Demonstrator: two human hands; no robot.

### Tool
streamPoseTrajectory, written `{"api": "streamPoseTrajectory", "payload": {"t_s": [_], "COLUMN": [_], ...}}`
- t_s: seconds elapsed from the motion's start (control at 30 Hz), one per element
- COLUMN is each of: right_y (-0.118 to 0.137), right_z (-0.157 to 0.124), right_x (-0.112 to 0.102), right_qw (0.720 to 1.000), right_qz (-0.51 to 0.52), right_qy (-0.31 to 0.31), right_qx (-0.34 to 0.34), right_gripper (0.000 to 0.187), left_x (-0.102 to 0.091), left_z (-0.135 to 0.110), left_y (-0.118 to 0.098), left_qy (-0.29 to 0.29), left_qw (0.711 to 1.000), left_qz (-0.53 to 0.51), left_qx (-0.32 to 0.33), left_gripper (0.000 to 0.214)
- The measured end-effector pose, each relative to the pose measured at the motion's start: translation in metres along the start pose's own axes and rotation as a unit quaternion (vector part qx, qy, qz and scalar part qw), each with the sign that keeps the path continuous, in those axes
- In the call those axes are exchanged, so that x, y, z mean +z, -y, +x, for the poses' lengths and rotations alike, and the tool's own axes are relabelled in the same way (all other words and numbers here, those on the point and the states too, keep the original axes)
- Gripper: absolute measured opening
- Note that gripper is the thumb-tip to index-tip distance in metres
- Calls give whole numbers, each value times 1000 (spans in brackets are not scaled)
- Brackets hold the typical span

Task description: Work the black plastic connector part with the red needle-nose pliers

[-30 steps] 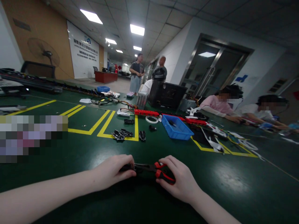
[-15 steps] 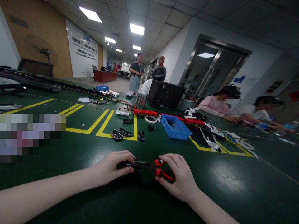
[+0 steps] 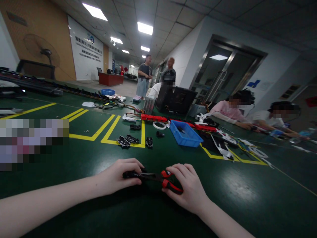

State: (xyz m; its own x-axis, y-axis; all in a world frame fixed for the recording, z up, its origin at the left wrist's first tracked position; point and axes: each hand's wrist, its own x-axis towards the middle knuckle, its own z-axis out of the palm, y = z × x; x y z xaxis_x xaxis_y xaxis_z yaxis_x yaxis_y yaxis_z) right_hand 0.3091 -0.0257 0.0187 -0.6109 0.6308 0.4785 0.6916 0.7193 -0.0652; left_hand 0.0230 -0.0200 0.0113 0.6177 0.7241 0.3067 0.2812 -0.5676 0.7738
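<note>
One small black part, likely light and brittle, best held by its edges, sat pinched in the left hand at the bench's near side; the right hand clasped red-handled pliers, presumably stiff.

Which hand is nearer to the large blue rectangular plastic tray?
Right. The right grip, holding red-handled pliers, is on the near side of the large blue tray; the left grip, pinching a black part, is farther off to its near left.
</note>
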Motion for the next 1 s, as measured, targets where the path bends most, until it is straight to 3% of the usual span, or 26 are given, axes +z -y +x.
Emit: {"api": "streamPoseTrajectory", "payload": {"t_s": [0.4,0.6,0.77,1.0], "right_y": [-3,-5,-5,-6], "right_z": [-2,-2,-2,-1], "right_x": [4,5,5,4], "right_qw": [1000,1000,1000,1000], "right_qz": [-4,-7,11,13], "right_qy": [-6,-17,-13,-14], "right_qx": [-12,-1,-1,9], "right_gripper": [41,36,37,43], "left_x": [0,-2,-2,-2], "left_z": [-1,-1,-1,-1], "left_y": [5,-1,0,3], "left_qy": [0,42,25,8], "left_qw": [1000,998,999,1000], "left_qz": [-2,-15,-25,-18], "left_qx": [21,-44,2,2], "left_gripper": [11,15,10,12]}}
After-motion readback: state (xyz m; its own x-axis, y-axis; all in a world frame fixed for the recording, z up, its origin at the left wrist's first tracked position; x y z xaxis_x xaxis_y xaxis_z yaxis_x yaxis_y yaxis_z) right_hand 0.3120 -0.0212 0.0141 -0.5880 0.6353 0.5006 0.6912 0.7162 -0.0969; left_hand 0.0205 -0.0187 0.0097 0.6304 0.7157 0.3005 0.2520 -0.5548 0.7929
